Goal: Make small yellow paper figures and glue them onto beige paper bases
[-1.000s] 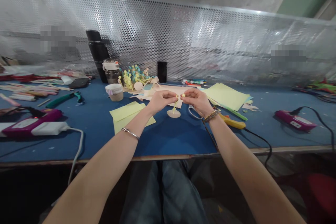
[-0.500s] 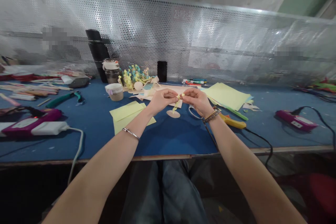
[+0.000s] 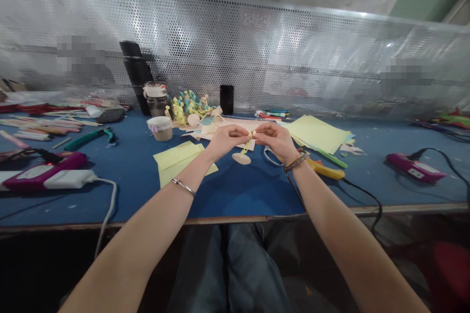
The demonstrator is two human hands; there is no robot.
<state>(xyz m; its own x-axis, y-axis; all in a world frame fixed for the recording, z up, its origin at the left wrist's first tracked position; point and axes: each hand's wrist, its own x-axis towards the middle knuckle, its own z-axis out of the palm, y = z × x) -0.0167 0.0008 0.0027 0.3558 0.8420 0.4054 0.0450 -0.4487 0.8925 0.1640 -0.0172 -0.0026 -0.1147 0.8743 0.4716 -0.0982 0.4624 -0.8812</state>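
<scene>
Above the table's middle, my left hand (image 3: 230,139) and my right hand (image 3: 274,141) meet almost tip to tip, each closed in a pinch. Between them is a small yellow paper piece (image 3: 246,146), a thin strip with little knobs at its top, and both hands grip it near that top. From its lower end hangs a pale oval disc (image 3: 241,158), tilted, over the blue tabletop. Fingers hide part of the strip. Scissors (image 3: 272,157) lie under my right hand, and yellow paper sheets (image 3: 179,159) lie beside my left forearm.
A yellow-handled corded tool (image 3: 326,170) and a green cutter (image 3: 332,159) lie right of my right wrist. Paper flowers (image 3: 189,105), a tub (image 3: 160,128), a jar (image 3: 155,98) and a phone (image 3: 226,100) stand behind. Purple power strips (image 3: 414,168) sit at either side.
The hanging disc has swung very slightly left, and the knobs at the fingertips have shifted a little. Both hands stay in nearly the same place.
</scene>
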